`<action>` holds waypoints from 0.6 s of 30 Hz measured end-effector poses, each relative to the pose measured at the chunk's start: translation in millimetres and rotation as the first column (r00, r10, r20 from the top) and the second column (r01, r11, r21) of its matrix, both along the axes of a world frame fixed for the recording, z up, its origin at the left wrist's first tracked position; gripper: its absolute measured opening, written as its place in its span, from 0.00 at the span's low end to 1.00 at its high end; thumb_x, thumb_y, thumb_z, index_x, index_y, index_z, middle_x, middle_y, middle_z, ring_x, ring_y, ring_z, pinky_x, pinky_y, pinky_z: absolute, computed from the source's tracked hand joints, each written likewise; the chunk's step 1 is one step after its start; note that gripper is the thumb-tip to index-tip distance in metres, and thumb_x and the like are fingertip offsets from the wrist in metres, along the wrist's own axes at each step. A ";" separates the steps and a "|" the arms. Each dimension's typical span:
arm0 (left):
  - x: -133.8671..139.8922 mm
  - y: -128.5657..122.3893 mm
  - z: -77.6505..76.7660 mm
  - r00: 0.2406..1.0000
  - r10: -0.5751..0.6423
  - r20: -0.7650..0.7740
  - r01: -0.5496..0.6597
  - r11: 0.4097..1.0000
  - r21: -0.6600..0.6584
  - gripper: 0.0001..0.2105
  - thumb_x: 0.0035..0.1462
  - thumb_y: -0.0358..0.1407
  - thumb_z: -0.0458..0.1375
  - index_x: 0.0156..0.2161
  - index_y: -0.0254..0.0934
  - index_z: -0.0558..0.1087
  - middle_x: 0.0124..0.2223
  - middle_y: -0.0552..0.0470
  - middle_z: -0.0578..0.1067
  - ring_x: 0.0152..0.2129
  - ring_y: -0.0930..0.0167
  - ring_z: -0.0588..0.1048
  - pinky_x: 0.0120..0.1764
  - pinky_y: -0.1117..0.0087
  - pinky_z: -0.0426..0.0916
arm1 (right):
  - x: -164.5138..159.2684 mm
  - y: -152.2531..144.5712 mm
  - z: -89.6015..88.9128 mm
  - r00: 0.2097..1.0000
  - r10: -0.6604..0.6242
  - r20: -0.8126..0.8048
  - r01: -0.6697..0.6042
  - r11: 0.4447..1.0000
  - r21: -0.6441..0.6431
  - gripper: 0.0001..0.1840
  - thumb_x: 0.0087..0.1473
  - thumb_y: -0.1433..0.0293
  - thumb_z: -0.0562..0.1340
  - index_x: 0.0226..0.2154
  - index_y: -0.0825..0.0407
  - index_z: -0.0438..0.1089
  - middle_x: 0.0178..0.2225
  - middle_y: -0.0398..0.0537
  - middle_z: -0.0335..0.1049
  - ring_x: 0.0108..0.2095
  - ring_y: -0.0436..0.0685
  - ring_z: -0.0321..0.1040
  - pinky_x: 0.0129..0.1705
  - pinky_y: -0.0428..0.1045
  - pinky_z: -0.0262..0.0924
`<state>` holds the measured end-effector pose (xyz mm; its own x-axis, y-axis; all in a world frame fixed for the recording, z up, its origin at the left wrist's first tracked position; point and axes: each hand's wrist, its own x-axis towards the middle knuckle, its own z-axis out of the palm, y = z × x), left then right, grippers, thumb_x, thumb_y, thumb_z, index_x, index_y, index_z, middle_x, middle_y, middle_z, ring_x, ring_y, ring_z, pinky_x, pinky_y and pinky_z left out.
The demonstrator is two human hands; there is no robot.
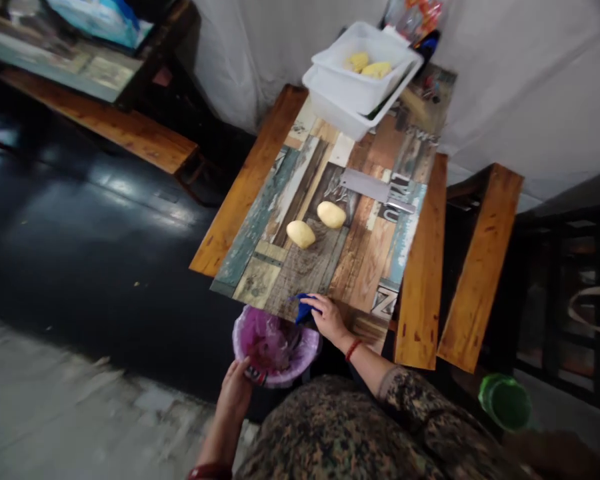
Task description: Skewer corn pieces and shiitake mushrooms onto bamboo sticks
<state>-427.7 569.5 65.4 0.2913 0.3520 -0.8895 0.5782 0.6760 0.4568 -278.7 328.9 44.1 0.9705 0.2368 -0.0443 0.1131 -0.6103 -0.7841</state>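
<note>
My left hand (237,388) grips the rim of a purple bin (305,352) lined with a clear plastic bag, with reddish-brown bits inside. The bin sits just below the table's near edge. My right hand (329,320) is closed on a blue cloth (305,308) at that edge, right above the bin's opening. Farther up the table lie two peeled potatoes, one on the left (301,234) and one on the right (331,215). Beyond them a cleaver (365,185) rests flat, its handle toward the right.
Stacked white plastic tubs (330,110) holding yellow pieces stand at the table's far end. Wooden benches flank the table on the left (250,193) and right (423,280). A green basket (505,402) is on the floor at lower right. Another table (95,73) stands at upper left.
</note>
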 end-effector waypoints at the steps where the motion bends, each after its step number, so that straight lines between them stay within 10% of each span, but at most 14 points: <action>1: -1.5 -0.1 -0.1 1.000 0.004 0.016 -0.004 1.000 -0.005 0.10 0.40 0.31 0.68 0.28 0.35 0.72 0.23 0.56 0.76 0.19 0.72 0.73 0.24 0.73 0.68 | -5.6 4.3 3.3 0.999 0.028 -0.015 -0.028 0.999 0.029 0.30 0.53 0.79 0.53 0.54 0.40 0.71 0.47 0.44 0.76 0.49 0.54 0.71 0.55 0.52 0.67; 8: -16.1 8.2 -10.9 0.997 0.053 0.065 -0.052 0.999 -0.016 0.17 0.35 0.35 0.72 0.30 0.35 0.70 0.24 0.57 0.75 0.20 0.73 0.72 0.26 0.73 0.67 | 89.2 -55.3 -16.7 0.992 -0.123 0.003 0.122 0.988 -0.090 0.24 0.59 0.72 0.54 0.57 0.51 0.68 0.60 0.54 0.63 0.62 0.65 0.56 0.65 0.66 0.50; 11: -21.6 9.7 -11.1 0.994 0.068 0.086 -0.065 0.997 -0.038 0.18 0.35 0.36 0.73 0.29 0.36 0.70 0.23 0.58 0.74 0.18 0.73 0.71 0.24 0.73 0.66 | 50.4 -15.6 -18.2 1.000 -0.007 0.021 0.010 0.988 -0.154 0.26 0.59 0.74 0.54 0.59 0.50 0.66 0.61 0.55 0.62 0.65 0.68 0.47 0.66 0.71 0.42; 15: -27.7 13.9 -3.4 0.989 0.091 0.114 -0.085 0.995 -0.055 0.17 0.35 0.36 0.73 0.29 0.35 0.70 0.23 0.57 0.75 0.17 0.73 0.71 0.23 0.73 0.66 | -57.5 78.4 -3.5 0.941 0.338 0.013 -0.338 0.941 -0.026 0.28 0.55 0.80 0.54 0.51 0.39 0.73 0.46 0.45 0.75 0.51 0.58 0.68 0.57 0.58 0.65; 18: -34.7 20.8 2.8 0.987 0.105 0.123 -0.099 0.994 -0.053 0.18 0.33 0.36 0.73 0.29 0.35 0.71 0.23 0.56 0.75 0.17 0.73 0.71 0.23 0.72 0.66 | -68.0 103.8 5.8 0.910 0.412 0.046 -0.413 0.910 0.025 0.28 0.54 0.82 0.53 0.46 0.39 0.76 0.43 0.42 0.77 0.46 0.53 0.71 0.53 0.52 0.68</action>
